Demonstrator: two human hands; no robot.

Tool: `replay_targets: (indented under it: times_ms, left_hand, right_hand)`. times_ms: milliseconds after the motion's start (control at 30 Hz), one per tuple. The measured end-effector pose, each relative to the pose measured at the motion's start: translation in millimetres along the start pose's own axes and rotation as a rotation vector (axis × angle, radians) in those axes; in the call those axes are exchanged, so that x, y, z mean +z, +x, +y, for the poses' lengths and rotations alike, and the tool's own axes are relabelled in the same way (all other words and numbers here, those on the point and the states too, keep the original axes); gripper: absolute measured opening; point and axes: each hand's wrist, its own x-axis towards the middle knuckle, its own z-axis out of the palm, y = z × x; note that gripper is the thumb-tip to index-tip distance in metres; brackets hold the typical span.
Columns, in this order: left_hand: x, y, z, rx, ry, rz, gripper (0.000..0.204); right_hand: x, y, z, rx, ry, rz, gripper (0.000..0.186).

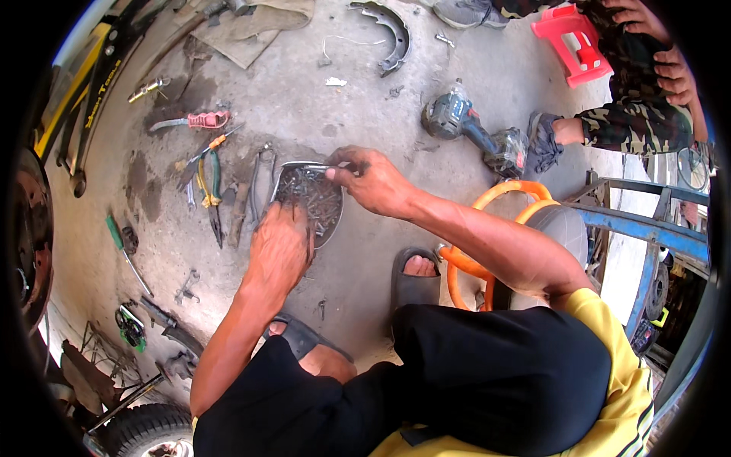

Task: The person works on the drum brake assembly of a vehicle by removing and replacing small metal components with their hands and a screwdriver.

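A metal container (340,221) full of small screws and bolts (324,202) stands on the floor in front of me. My left hand (280,244) reaches over its near left side, fingers down among the hardware; they are blurred and partly hidden. At the far right rim, my right hand (373,181) is closed in a pinch, thumb against fingers. A slim shiny metal piece (315,168) shows at those fingertips, lying along the rim; its kind is unclear. Left of the container lie metal pliers (263,179) and pliers with yellow-green handles (210,186).
A cordless impact wrench (449,114) lies far right, near another person's foot (567,131). A red stool (575,46) and a curved brake shoe (394,38) are beyond. An orange hose (454,278) is beside my right foot. Leftward lie a green-handled screwdriver (126,247) and a red-handled tool (207,119).
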Motion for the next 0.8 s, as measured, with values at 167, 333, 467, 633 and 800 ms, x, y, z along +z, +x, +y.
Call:
replay_targets:
  times_ms: [167,333,467,633,800]
  left_hand:
    - [-14,-5,4,-0.054,0.004,-0.075,0.022]
    - [-14,8,11,-0.015,0.032,-0.039,0.029]
    - [8,39,-1,0.073,-0.069,-0.072,0.041]
    - [9,36,4,0.006,-0.054,-0.149,0.037]
    - [7,4,3,0.025,-0.044,-0.082,0.026]
  right_hand:
    - [-4,-1,-8,0.079,0.041,-0.032,0.029]
    - [0,-1,-11,0.052,-0.027,-0.007,0.027]
    - [-1,-1,-7,-0.002,-0.026,0.021,0.026]
    - [3,-8,-9,-0.058,-0.113,0.074,0.026]
    - [6,-4,-5,-0.135,-0.158,0.058,0.026]
